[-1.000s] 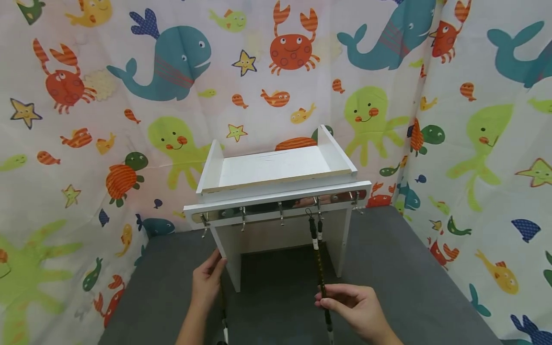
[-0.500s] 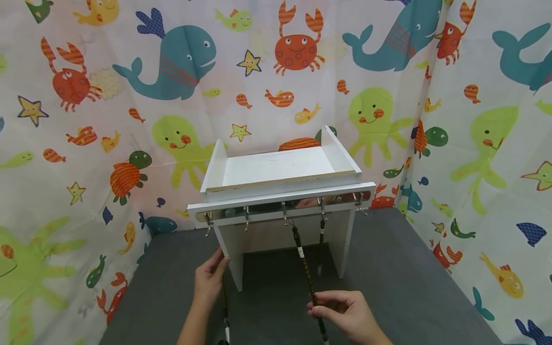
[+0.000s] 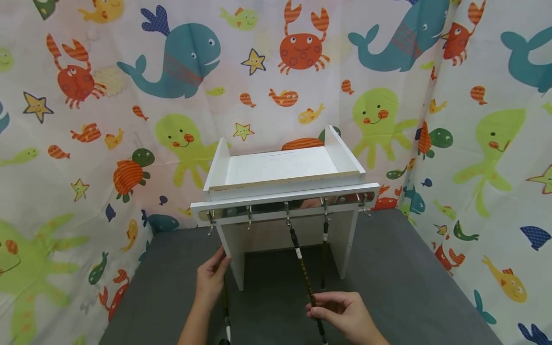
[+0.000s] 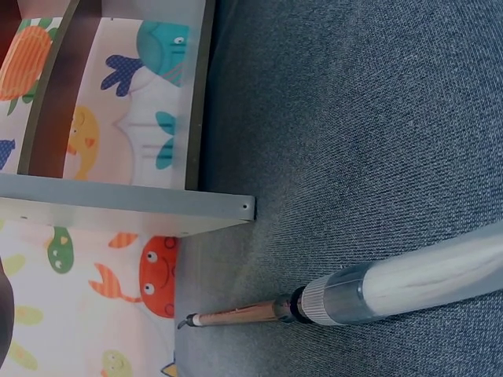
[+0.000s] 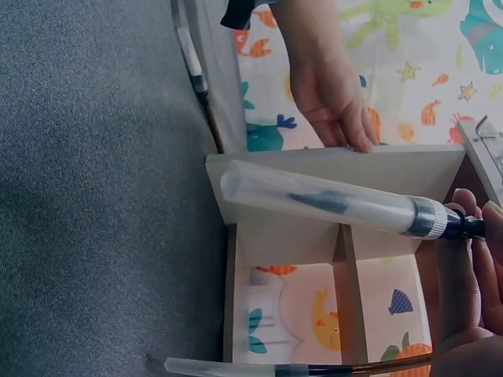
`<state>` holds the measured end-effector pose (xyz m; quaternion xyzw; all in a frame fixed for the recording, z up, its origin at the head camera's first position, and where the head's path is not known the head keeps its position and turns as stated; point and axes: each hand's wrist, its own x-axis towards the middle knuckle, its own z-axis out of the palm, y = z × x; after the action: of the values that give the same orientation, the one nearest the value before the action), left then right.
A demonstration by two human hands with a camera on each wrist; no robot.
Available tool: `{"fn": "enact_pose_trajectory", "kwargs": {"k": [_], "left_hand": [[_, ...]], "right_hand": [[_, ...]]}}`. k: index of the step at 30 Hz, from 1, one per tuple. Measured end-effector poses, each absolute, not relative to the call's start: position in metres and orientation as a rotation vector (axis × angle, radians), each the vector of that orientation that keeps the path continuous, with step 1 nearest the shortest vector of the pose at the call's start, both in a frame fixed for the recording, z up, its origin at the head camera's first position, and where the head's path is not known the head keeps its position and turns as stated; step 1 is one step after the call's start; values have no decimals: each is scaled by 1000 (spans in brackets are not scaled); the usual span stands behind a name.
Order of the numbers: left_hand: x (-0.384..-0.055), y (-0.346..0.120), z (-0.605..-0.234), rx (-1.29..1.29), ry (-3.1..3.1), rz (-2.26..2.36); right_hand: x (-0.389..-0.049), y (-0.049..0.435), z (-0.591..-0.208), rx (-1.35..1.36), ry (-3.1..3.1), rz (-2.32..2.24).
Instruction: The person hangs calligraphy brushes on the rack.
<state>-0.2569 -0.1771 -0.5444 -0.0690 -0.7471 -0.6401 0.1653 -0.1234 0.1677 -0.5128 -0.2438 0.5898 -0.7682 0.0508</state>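
Note:
My right hand (image 3: 345, 314) pinches the dark handle of a paintbrush (image 3: 304, 274), which slants up to the middle hook (image 3: 287, 214) of the rail. The brush's cord loop is right at that hook's tip. In the right wrist view its bristles show inside a clear cap (image 5: 322, 200). Another paintbrush (image 3: 325, 235) hangs from the hook to the right. My left hand (image 3: 210, 279) grips the left side panel (image 3: 230, 258) of the white shelf (image 3: 280, 167). A third capped paintbrush (image 4: 338, 302) lies on the grey cloth, left of the shelf.
A mirrored hook rail (image 3: 263, 209) runs along the shelf's front board, with bare hooks on the left and far right. Grey cloth (image 3: 405, 287) covers the surface around the shelf. A sea-animal curtain (image 3: 254, 120) stands behind and at the sides.
My right hand has moved the paintbrush left, away from the hanging one, and its loop has come up to the middle hook. My left hand has stayed on the shelf's side panel.

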Motion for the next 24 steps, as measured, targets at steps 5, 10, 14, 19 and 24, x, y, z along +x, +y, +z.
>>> {"fn": "enact_pose_trajectory", "kwargs": {"k": [5, 10, 14, 19, 24], "left_hand": [[-256, -177, -542, -208, -2116, -1846], [-255, -176, -541, -193, -2127, -1863], [-255, -177, -542, -170, -2144, -1853], [-256, -178, -542, -175, -2141, -1846], [-258, -178, -544, -210, -2119, -1840]], "right_hand": [[-127, 168, -515, -687, 1880, -2291], [-134, 165, -522, -660, 2014, -2248], [-139, 159, -525, -663, 2321, -2164], [-147, 150, -531, -677, 2699, -2041], [-152, 152, -534, -715, 2813, -2142]]}}
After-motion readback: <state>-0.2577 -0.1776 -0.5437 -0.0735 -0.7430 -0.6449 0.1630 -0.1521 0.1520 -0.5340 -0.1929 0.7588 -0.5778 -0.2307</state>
